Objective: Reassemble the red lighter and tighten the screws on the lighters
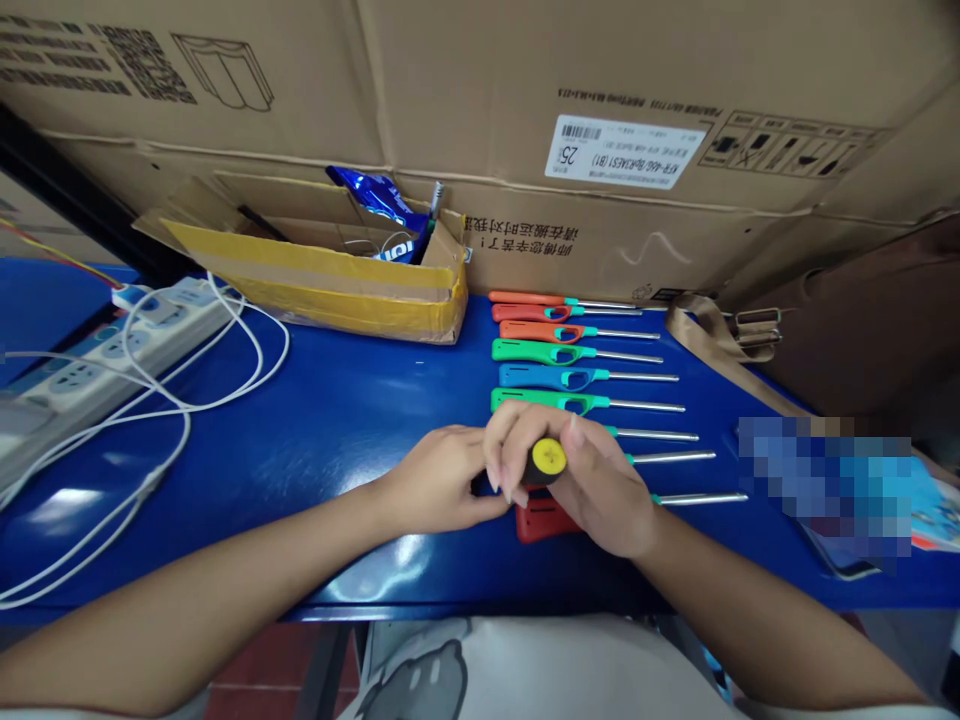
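My right hand is closed around a screwdriver with a dark handle and a yellow end cap facing up. The screwdriver's shaft and tip are hidden below the hand. My left hand reaches in from the left with its fingers bent, the tips tucked behind my right hand; what they grip cannot be seen. Beneath both hands lies a red lighter. Long-nosed lighters lie in a row beyond, among them a green lighter, a blue lighter and an orange lighter, metal rods pointing right.
A taped cardboard box holding blue packets stands at the back left. At left, a power strip trails white cables over the blue table. Large cartons wall off the back. A tan strap lies to the right.
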Demonstrator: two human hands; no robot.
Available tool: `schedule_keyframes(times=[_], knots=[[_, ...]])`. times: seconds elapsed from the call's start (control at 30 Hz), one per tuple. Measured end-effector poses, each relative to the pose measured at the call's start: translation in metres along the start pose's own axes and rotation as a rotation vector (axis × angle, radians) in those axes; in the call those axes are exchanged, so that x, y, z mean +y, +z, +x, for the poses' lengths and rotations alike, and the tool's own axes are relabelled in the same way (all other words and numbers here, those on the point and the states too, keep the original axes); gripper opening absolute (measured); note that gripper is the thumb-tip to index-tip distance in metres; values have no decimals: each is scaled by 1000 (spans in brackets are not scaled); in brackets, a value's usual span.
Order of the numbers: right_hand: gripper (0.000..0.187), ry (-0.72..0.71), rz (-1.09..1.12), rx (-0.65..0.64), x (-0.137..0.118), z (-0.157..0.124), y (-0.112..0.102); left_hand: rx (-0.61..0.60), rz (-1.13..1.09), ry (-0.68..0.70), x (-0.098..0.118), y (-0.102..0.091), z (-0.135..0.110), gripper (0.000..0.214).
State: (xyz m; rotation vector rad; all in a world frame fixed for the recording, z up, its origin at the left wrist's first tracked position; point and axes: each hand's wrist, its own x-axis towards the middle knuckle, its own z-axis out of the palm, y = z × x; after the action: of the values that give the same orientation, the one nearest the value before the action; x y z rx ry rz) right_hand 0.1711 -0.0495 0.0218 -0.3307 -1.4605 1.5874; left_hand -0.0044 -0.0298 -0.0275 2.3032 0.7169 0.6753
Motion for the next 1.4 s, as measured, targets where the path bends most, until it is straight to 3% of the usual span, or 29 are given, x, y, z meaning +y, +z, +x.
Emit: schedule_keyframes(times=[0.07,0.23,0.37,0.57,0.73,0.93,1.07,1.3,1.4], knots=[[49,12,-45,12,0,0,0,6,3,-9,0,0,0,12],[27,-2,8,13,-2,2,1,8,18,-41,1,0,1,11],[47,25,-37,-4,-5,2,2,6,23,-58,2,0,1,10],[22,22,111,1,-4,2,0,-15,-10,-54,1,-1,1,7],[46,39,-32,73,-8,3,-2,-11,-2,-5,0,-1,1,14],[26,27,69,54,-10,4,-5,-35,-24,-18,3,-4,3,9],[42,12,-11,68,-8,4,-7,-29,-29,0,1,-4,3,12],[15,-8,77,59,-8,4,-5,-11,-60,-3,-1,-2,2,10],[29,-15,-1,55,-7,3,-4,-2,-86,-2,-1,-2,2,11]])
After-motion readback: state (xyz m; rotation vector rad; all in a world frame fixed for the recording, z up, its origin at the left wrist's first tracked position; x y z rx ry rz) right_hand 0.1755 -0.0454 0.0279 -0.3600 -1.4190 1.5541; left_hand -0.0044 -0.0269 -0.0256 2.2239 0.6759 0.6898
